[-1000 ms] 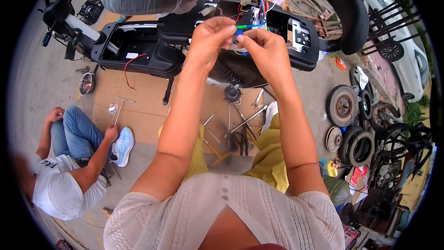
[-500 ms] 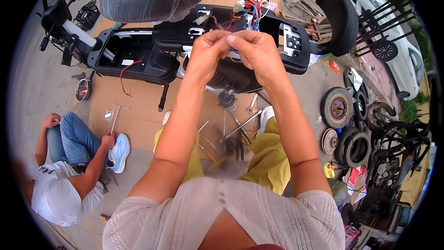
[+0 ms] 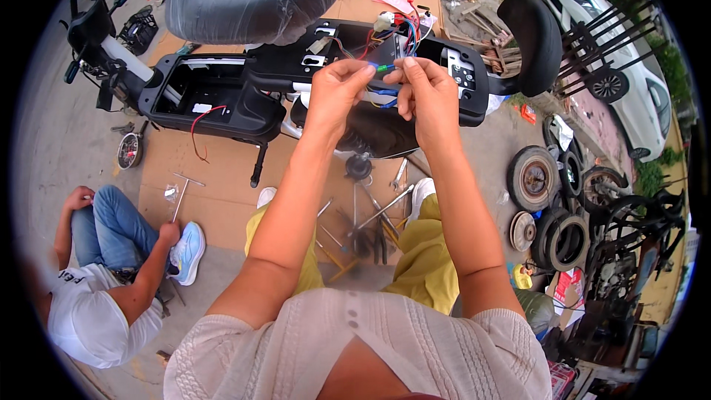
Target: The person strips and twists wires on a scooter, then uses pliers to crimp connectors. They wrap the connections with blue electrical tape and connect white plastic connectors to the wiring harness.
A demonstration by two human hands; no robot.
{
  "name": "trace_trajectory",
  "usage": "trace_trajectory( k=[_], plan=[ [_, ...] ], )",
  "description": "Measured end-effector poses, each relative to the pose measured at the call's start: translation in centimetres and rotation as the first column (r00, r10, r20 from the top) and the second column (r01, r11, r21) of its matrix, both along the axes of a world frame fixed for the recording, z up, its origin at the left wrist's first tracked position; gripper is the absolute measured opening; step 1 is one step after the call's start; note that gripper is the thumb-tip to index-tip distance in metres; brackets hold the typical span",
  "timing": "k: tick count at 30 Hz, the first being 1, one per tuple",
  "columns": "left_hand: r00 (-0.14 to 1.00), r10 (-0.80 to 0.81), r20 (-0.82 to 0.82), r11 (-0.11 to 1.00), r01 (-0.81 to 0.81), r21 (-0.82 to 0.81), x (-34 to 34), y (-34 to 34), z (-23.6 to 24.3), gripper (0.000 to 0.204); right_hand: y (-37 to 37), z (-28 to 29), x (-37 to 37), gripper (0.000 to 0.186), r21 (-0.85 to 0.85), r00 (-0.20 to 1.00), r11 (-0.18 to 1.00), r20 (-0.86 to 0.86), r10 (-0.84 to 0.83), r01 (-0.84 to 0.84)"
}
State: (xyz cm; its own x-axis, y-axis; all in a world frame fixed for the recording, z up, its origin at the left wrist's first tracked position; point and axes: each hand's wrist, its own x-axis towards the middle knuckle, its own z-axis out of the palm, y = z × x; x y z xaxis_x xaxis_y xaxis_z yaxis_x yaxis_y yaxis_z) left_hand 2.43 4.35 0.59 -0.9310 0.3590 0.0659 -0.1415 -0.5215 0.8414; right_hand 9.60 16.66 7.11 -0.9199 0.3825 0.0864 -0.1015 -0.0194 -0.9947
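Apart ease our left hand (image 3: pixel 335 95) and right hand (image 3: pixel 433 96), baring the green connector (image 3: pixel 383 68) between them: left thumb and finger pinch one end, right ones close on the blue wire (image 3: pixel 392 67) beside it. We've got it before the black scooter frame (image 3: pixel 278 67), coloured wires (image 3: pixel 408 27) bunched just beyond.

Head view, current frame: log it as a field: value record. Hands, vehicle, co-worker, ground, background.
Left hand: fingertips pinching a small green connector
Right hand: fingers at the blue wire beside it; grip unclear
Vehicle: black scooter, colored wires exposed
Seat: wrapped in clear plastic
Co-worker: at left, one hand on a T-shaped tool
Ground: cardboard, hand tools
Right side: tires, wheel
Background: white car
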Motion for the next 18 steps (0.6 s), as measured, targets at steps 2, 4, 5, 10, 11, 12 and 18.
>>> trace_trajectory(
  k=[2, 4, 5, 10, 11, 12, 18],
  plan=[
    [1.000, -0.020, 0.002, 1.000, 0.020, 0.005, -0.1, -0.2, 0.2, 0.016, 0.4, -0.6, 0.4, 0.043, 0.032, 0.990, 0.998, 0.131, 0.051, -0.056],
    [0.999, -0.046, 0.007, 0.999, 0.046, -0.002, -0.2, -0.4, 0.4, 0.017, 0.0, -1.0, 0.4, 0.042, 0.032, 0.988, 0.997, 0.137, 0.066, -0.071],
    [0.998, -0.063, 0.011, 0.998, 0.063, -0.012, -0.2, -0.6, 0.4, 0.018, -0.2, -1.1, 0.2, 0.045, -0.021, 0.993, 0.998, 0.097, 0.062, -0.060],
    [0.989, -0.147, -0.016, 0.988, 0.146, -0.055, -1.1, -1.2, 0.0, 0.017, -0.7, -1.4, -1.3, 0.043, 0.048, 0.964, 0.983, 0.205, 0.167, -0.180],
    [0.987, -0.157, -0.019, 0.987, 0.156, -0.044, -1.0, -1.4, 0.1, 0.018, -0.8, -1.5, -1.3, 0.040, 0.062, 0.966, 0.984, 0.209, 0.152, -0.168],
    [0.986, -0.168, -0.023, 0.985, 0.167, -0.033, -0.8, -1.5, 0.0, 0.018, -1.0, -1.5, -1.2, 0.038, 0.075, 0.968, 0.985, 0.212, 0.136, -0.155],
    [0.987, -0.155, 0.036, 0.988, 0.155, -0.018, -0.7, -1.3, 0.3, 0.020, -0.7, -1.8, -1.5, 0.023, 0.166, 0.965, 0.983, 0.259, 0.036, -0.082]
  ],
)
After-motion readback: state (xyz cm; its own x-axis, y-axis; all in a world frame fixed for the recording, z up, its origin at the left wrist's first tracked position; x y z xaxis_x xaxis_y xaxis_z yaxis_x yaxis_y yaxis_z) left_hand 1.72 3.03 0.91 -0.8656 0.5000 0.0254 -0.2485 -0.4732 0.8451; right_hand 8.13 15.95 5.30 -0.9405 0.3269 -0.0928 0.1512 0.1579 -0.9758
